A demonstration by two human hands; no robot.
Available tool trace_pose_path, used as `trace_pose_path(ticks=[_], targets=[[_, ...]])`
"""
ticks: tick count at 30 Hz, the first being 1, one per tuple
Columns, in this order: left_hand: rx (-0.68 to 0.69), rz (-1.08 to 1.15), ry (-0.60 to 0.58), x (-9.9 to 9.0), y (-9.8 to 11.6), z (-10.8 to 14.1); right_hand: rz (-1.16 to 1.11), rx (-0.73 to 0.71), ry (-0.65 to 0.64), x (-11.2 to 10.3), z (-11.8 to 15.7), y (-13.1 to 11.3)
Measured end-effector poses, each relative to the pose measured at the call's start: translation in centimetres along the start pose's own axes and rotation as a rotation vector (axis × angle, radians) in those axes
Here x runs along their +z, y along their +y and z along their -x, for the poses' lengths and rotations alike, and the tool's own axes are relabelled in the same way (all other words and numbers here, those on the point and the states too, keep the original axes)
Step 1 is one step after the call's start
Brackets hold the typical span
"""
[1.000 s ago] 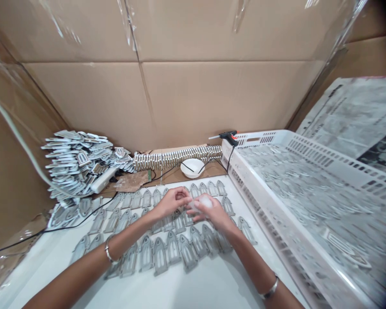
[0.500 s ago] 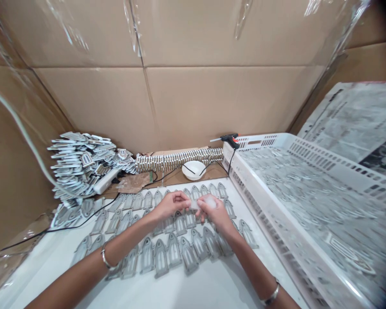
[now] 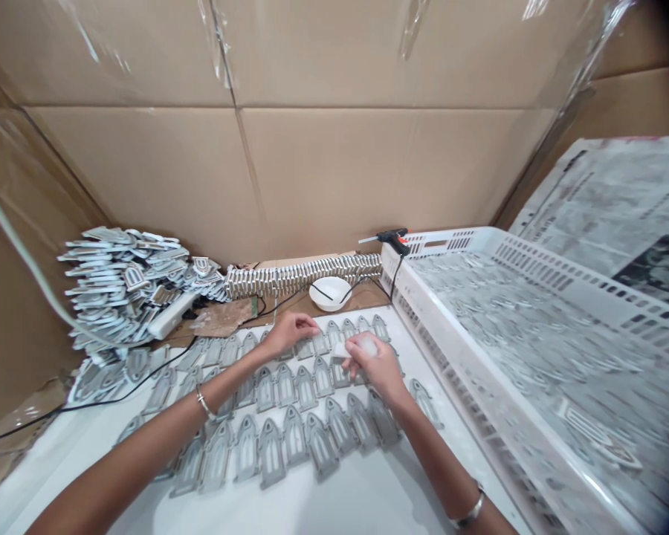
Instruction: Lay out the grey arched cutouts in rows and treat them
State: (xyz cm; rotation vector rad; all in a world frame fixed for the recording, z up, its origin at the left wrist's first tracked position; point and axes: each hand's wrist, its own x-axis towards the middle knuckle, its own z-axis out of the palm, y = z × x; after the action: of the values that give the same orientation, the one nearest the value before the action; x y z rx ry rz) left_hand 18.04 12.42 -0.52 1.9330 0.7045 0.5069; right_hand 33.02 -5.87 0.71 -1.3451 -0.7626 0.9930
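– Cardboard walls (image 3: 395, 171) behind, white counter (image 3: 245, 513) below. Far left?
– Heap of pale flat pieces (image 3: 111, 275) by the cardboard. White block (image 3: 172, 316) at its right edge, then a brown sheet (image 3: 223, 318) lying flat.
– Middle?
– Pointed grey frames (image 3: 270, 449), laid in rough rows on the counter, beneath and around both arms.
– Left hand (image 3: 287, 334)?
– Over the back rows. Thumb and fingers bent close together; can't tell if they grip anything. Behind it a long row of stacked pieces (image 3: 306, 275), with a white bowl (image 3: 330, 296) in front of that.
– Right hand (image 3: 379, 364)?
– Near the left one, apart from it. Fingers clenched round a translucent white piece (image 3: 368, 342), above the frames. Exact shape unclear.
– Far right?
– Glue gun (image 3: 393, 239) on the corner of a white crate (image 3: 451, 328). Lots of greyish pieces inside. Newspaper (image 3: 607, 200) beyond.
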Motion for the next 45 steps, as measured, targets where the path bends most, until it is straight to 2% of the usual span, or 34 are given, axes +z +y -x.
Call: trace_pose_path(ticks=[5,14,18,20,22,25,28,34,38,43,45], targets=[[0.031,-0.090,-0.039,1.0,-0.9,-0.4,0.008,-0.010,0.035,-0.4,-0.2,-0.1],[0.097,-0.247,-0.012,1.0,-0.4,0.0,0.023,-0.037,0.044,-0.7,-0.3,0.4],[0.150,-0.330,0.054,1.1,0.0,0.3,0.023,-0.040,0.043,-0.7,-0.4,0.5],[0.172,-0.303,0.080,1.5,0.7,0.5,0.051,-0.051,0.039,-0.7,-0.3,0.5],[0.183,-0.184,0.034,2.1,1.8,0.9,0.083,-0.066,0.036,-0.6,-0.1,0.3],[0.171,0.000,-0.160,3.1,3.5,1.5,0.113,-0.076,0.023,-0.4,0.2,-0.1],[0.104,0.157,-0.320,3.8,4.3,1.8,0.126,-0.079,0.006,-0.2,0.5,-0.4],[-0.041,0.271,-0.364,3.3,4.1,1.9,0.125,-0.094,0.011,-0.3,0.4,0.0],[-0.110,0.297,-0.321,2.6,3.5,2.1,0.120,-0.090,0.060,-0.8,0.0,0.4],[-0.137,0.339,-0.069,2.3,2.3,1.8,0.083,-0.115,0.170,-1.3,-0.3,-0.1],[-0.103,0.363,-0.039,2.3,2.1,1.6,0.073,-0.126,0.187,-1.5,-0.3,-0.3]])
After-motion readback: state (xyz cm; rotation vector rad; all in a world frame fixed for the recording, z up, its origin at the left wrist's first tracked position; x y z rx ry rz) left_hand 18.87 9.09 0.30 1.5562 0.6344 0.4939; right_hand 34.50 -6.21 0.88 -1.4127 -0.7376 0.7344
